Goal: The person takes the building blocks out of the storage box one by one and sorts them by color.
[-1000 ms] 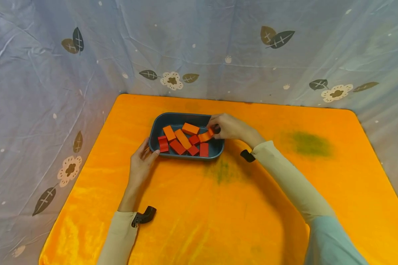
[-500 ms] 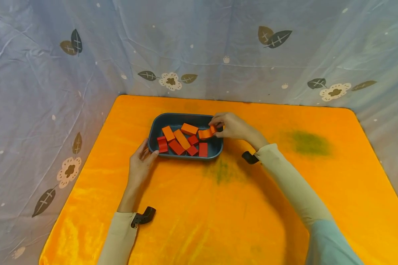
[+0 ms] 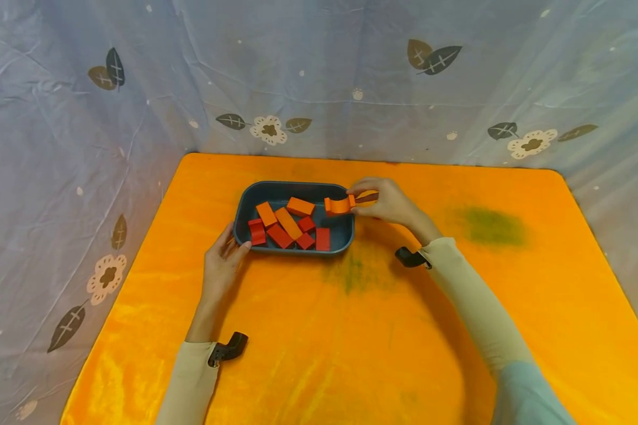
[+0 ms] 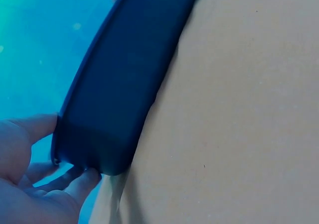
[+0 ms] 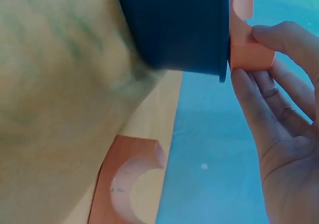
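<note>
A dark blue-grey plastic tray [image 3: 292,252] stands on the orange cloth, holding several orange blocks [image 3: 287,223] and red blocks [image 3: 280,236]. At its near-left corner, my left hand [image 3: 223,262] grips the tray, thumb at the rim and fingers against the outer wall. The left wrist view shows this hand [image 4: 37,169] and the tray's outer side [image 4: 117,84]. Over the tray's right end, my right hand [image 3: 385,200] pinches an orange arch block [image 3: 340,205] between thumb and fingers. That block [image 5: 251,55] appears beside the tray's rim in the right wrist view.
Another orange arch block [image 5: 127,167] lies on the cloth in the right wrist view. The orange cloth [image 3: 319,330] covers the table and has green stains [image 3: 491,227]. A grey-blue patterned curtain [image 3: 329,82] hangs behind and to the left.
My right hand has lifted the orange arch block up and rightward, from among the other blocks to the tray's right rim. My left hand keeps its grip on the corner.
</note>
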The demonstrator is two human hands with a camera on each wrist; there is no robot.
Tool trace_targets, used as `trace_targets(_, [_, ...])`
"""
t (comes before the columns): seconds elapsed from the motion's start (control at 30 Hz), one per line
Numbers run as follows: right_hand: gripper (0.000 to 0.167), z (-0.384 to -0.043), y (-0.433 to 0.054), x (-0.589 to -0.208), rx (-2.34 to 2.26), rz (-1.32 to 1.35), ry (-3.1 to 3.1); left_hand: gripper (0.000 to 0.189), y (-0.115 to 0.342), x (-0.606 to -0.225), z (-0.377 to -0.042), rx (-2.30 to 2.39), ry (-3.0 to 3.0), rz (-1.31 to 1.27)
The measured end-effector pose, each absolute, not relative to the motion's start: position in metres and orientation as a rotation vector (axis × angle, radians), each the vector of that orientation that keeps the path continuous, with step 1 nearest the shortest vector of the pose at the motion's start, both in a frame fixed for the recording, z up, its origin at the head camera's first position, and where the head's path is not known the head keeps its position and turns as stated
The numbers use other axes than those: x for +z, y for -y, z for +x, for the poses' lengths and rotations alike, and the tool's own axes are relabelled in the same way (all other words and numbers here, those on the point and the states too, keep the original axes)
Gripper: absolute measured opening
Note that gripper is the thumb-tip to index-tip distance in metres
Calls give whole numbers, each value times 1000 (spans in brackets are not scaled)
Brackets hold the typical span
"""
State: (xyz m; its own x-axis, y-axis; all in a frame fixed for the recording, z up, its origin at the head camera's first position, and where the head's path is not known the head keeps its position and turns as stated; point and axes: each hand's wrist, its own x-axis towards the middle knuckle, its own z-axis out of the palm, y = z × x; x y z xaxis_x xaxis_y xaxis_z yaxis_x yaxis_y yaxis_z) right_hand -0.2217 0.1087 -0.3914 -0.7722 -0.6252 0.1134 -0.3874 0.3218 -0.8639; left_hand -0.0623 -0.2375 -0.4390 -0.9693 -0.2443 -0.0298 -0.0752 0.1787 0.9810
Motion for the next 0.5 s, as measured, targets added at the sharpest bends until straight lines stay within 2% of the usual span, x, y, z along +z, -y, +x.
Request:
trace_targets(0.3, [37, -201, -125, -363, -1502, -845, -2393, 67, 235, -436, -62, -1915, 2299, 301])
trace_targets(0.5, [35, -196, -141, -360, -1509, -777, -2440, 66, 236, -436, -60, -1918, 2294, 301])
